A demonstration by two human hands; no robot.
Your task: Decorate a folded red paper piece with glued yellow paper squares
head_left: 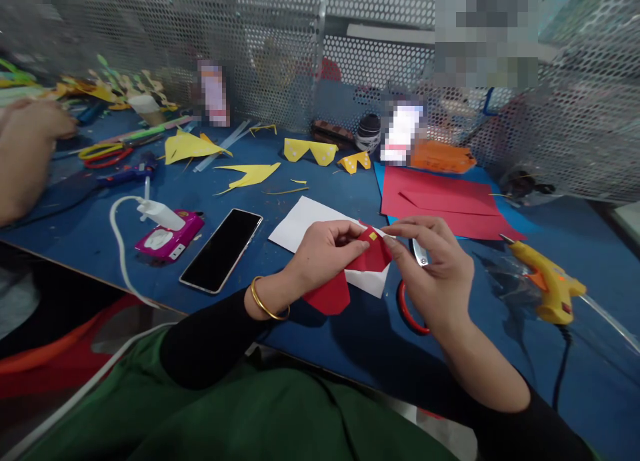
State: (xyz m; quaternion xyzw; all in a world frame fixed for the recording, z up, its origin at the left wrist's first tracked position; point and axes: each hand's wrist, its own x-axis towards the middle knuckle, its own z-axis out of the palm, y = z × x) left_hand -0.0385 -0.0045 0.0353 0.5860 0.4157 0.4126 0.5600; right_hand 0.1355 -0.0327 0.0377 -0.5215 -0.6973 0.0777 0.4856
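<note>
My left hand (pixel 325 251) pinches a red paper cutout (pixel 373 254) between thumb and fingers. A small yellow square (pixel 373 236) sits on the cutout's face. At the cutout's right edge, my right hand (pixel 435 268) has its thumb and index fingertips pressed together; whatever is between them is too small to make out. Beneath the hands lies a white sheet of paper (pixel 305 222). Another part of red paper (pixel 330 296) shows below my left hand; whether it joins the cutout is hidden. Scissors with a red handle (pixel 413 311) lie partly covered by my right hand.
A phone (pixel 221 251) and a magenta power strip (pixel 170 238) lie left. Yellow paper glasses (pixel 310 152) are at the back. Red sheets (pixel 440 201) and a yellow glue gun (pixel 547 284) lie right. Another person's arm (pixel 25 148) rests far left. A perforated metal screen (pixel 280 61) stands behind.
</note>
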